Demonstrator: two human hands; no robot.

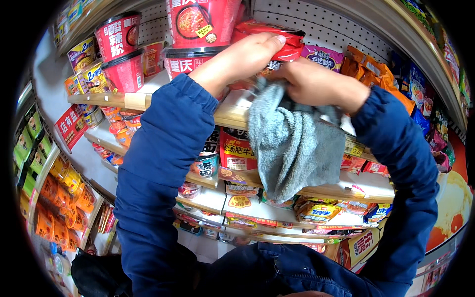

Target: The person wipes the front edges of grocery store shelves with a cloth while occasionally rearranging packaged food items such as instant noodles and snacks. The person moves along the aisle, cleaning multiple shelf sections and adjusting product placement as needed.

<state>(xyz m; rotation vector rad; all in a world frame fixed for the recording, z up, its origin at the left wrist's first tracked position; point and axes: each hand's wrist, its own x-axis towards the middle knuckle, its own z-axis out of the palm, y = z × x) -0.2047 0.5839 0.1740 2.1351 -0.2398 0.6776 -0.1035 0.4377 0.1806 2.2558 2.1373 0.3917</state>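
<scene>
My left hand (261,46) is on a glossy red instant noodle packet (291,46) at the upper shelf, its thumb across the front and most of its fingers hidden. Just right of it and lower, my right hand (310,80) is closed on a grey terry cloth (287,148). The cloth hangs down over the shelf edge and covers part of the goods below. Some blur surrounds the right fingertips. Left of my hands stand stacked red noodle tubs (204,26) with black lids. A purple noodle packet (323,57) leans behind the right hand.
Orange noodle packets (367,70) fill the shelf to the right. More red tubs (120,37) and yellow noodle cups (94,76) stand at left. The wooden shelf edge (232,113) runs below my hands, above lower shelves with packets (319,211). A black bag (98,273) is at bottom left.
</scene>
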